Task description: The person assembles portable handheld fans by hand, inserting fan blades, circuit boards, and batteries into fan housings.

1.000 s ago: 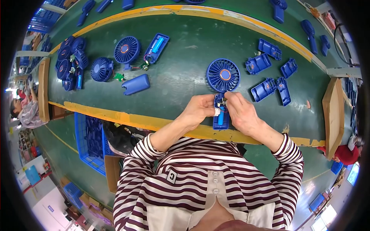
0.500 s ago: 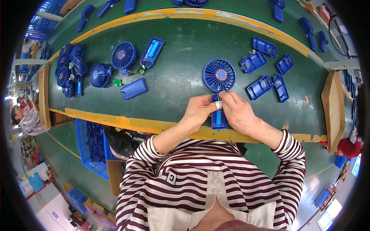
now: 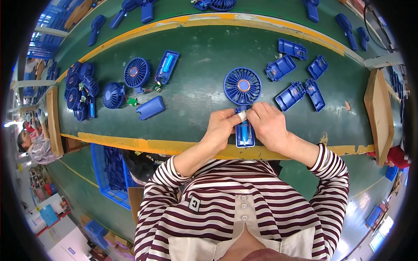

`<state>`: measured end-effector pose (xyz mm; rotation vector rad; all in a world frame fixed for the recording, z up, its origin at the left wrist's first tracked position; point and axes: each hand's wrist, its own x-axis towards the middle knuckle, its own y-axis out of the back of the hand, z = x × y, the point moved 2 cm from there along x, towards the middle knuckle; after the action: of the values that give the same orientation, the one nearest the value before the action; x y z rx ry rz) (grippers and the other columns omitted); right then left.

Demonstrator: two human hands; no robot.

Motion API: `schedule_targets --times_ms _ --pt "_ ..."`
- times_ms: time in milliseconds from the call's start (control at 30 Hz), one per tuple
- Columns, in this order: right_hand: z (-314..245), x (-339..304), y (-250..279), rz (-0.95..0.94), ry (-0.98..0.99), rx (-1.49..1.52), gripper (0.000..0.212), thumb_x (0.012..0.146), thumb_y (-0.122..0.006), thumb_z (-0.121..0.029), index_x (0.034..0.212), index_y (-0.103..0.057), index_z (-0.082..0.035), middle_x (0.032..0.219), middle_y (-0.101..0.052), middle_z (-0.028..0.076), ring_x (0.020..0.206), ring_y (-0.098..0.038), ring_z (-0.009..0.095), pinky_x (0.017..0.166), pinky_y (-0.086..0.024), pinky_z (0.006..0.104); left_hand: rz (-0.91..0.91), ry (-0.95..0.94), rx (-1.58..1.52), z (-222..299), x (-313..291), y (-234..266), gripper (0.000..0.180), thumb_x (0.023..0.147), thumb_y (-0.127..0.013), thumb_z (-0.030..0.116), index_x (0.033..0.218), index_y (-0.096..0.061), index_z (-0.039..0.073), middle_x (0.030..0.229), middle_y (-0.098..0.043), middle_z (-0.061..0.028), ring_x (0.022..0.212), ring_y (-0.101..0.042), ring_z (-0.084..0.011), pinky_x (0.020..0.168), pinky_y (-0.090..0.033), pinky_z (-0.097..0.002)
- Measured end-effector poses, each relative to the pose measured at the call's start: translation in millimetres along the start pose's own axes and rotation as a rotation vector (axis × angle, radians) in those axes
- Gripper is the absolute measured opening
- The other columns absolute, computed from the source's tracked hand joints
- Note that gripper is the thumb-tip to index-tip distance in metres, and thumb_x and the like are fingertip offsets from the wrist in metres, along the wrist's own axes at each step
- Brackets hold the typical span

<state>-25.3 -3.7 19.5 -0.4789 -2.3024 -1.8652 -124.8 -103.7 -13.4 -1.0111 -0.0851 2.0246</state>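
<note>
A blue handheld fan [image 3: 242,85] lies in front of me, its round grille pointing away. Its opened handle [image 3: 245,140] is toward me, with a blue cylindrical battery inside. My left hand [image 3: 220,127] closes on the handle's upper left side, a white wrap showing at the thumb tip. Pressed in from the other side, my right hand [image 3: 268,125] has its fingers pinched together at the top of the handle, just below the grille. Whatever small part lies between the fingertips is hidden.
Several blue handle shells [image 3: 291,95] lie to the right. On the left are loose fan heads [image 3: 136,72], a shell with a battery [image 3: 167,66], a handle cover [image 3: 150,108] and a fan pile [image 3: 81,92]. Cardboard pieces [image 3: 376,115] border the bench; a blue crate [image 3: 101,172] stands below.
The fan and both hands sit slightly farther left in view. My right fingers have curled in more, and more of the open handle with its battery shows.
</note>
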Motion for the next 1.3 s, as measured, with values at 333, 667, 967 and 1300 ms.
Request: schedule_targets --times_ms 333,667,967,1300 --pt "9.9 1.2 -1.8 0.082 -0.031 0.193 0.014 0.061 -0.060 -0.001 0.071 -0.050 -0.003 0.069 -0.045 0.008 0.063 -0.051 0.025 0.052 -0.043 0.0346 -0.037 0.032 0.070 3.4 6.0 3.8 0.020 0.086 -0.053 0.015 0.095 -0.059 -0.002 0.085 -0.062 -0.0065 0.073 -0.060 -0.0133 0.066 -0.050 -0.0280" --pt "7.2 1.7 2.4 0.011 -0.019 0.206 0.012 0.062 -0.060 -0.003 0.070 -0.050 -0.004 0.071 -0.046 0.008 0.065 -0.053 0.024 0.053 -0.044 0.0344 -0.213 0.131 -0.011 14.9 8.9 10.9 0.021 0.086 -0.057 0.016 0.100 -0.057 0.000 0.090 -0.063 -0.0071 0.076 -0.062 -0.0134 0.069 -0.052 -0.0276" --pt "7.0 2.4 3.8 -0.010 -0.044 0.196 0.012 0.064 -0.060 -0.003 0.070 -0.050 -0.003 0.071 -0.046 0.008 0.064 -0.053 0.024 0.053 -0.044 0.0341 -0.167 -0.026 0.082 6.8 10.5 6.3 0.016 0.085 -0.058 0.007 0.098 -0.060 -0.001 0.085 -0.064 -0.0053 0.073 -0.061 -0.0099 0.063 -0.051 -0.0232" --pt "-0.5 -29.6 12.4 0.116 -0.311 0.663 0.052 0.074 -0.054 0.002 0.125 -0.040 0.002 0.113 -0.052 0.021 0.103 -0.051 0.037 0.088 -0.041 0.0403 -0.044 -0.257 0.009 17.7 9.5 8.0 0.019 0.084 -0.056 0.006 0.101 -0.059 -0.003 0.092 -0.065 -0.0114 0.078 -0.063 -0.0155 0.067 -0.052 -0.0270"
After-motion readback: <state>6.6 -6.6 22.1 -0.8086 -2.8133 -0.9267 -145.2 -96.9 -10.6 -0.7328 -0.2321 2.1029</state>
